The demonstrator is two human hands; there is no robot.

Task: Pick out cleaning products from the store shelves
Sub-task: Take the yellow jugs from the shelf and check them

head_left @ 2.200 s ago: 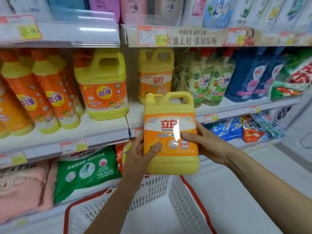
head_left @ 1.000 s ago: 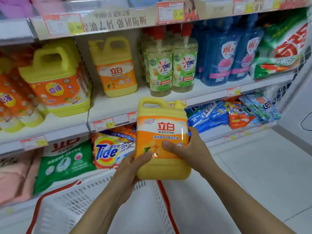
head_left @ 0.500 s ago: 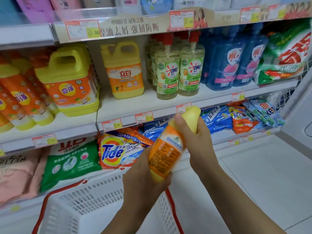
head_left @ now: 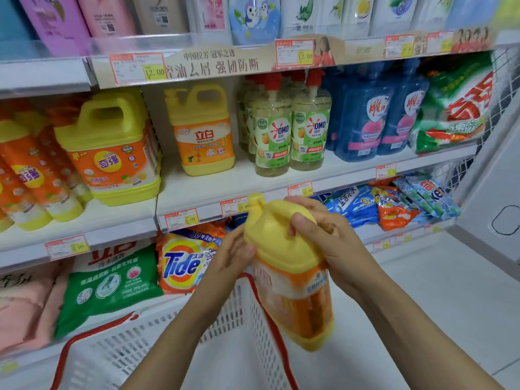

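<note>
White shelves [head_left: 239, 187] with a mesh end panel [head_left: 503, 88] stand on pale floor [head_left: 450, 291].

We record three white shelves, stocked as follows. The top shelf [head_left: 45, 77] holds upright pouches [head_left: 253, 15]. The middle shelf [head_left: 253, 187] carries, left to right: orange bottles [head_left: 25, 178], a wide yellow jug [head_left: 112, 153], a narrower yellow jug [head_left: 202, 133], clear pump bottles [head_left: 289, 130] with red tops, blue bottles [head_left: 377, 116], and a green-and-red bag [head_left: 455, 108] at the far right. The bottom shelf [head_left: 416, 229] carries pink packs [head_left: 25, 305], a green bag [head_left: 112, 288], a Tide bag [head_left: 183, 266], and blue and orange packets [head_left: 394, 206]. Price tags [head_left: 180, 219] line the shelf edges.
</note>
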